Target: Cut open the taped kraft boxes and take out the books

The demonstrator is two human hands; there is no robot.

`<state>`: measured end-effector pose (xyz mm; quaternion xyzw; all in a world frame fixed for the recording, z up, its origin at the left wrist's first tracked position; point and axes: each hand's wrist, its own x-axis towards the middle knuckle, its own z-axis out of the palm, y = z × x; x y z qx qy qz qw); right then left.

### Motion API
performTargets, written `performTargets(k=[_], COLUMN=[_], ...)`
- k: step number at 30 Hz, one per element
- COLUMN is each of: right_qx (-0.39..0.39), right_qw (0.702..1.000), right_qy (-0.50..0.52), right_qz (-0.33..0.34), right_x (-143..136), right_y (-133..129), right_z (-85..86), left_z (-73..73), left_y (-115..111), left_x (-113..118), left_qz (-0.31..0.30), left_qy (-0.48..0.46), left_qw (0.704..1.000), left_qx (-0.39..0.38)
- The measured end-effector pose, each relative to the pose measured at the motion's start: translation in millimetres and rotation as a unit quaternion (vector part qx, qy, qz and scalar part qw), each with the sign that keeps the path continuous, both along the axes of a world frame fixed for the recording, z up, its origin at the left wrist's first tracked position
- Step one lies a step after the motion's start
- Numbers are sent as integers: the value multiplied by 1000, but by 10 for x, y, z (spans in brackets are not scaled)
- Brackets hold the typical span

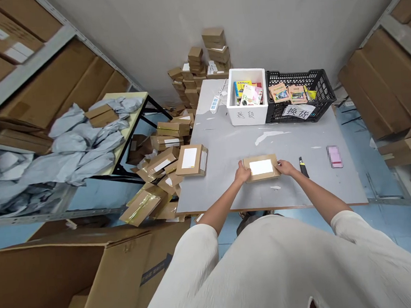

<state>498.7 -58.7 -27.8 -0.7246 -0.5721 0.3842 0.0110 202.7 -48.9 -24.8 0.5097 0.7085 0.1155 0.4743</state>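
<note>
A small brown cardboard box (262, 176) with a white label on top lies before me on the grey table (229, 194). My left hand (242, 172) grips its left end, thumb along the edge. At its right end, my right hand (285, 167) pinches the corner with closed fingers. A box cutter (303, 167) with a black and yellow handle rests just right of my right hand. Another labelled cardboard box (192, 160) sits at the table's left edge, apart from my hands.
A white bin (248, 116) and a black crate (298, 114), both holding books, stand at the table's back. Near them lies a power strip (215, 104). A pink item (334, 157) is at the right. Cardboard boxes (142, 206) pile up left of the table.
</note>
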Motion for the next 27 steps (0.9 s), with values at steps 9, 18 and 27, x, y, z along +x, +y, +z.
performTargets(k=[9,18,27], right_qx=[39,121,160], right_qw=[951,916,931], right_qy=[239,282,205], right_qz=[-194,-260,-257], right_x=[-104,-138,-71], right_y=[-19,32,-117], right_z=[51,153,-157], left_z=[-100,130,-41], left_y=[285,414,261], left_x=[74,6,-16], left_qz=[99,121,117], left_qy=[-120,-221,-184], left_qw=[988,965,971], left_qx=[-3,76,96])
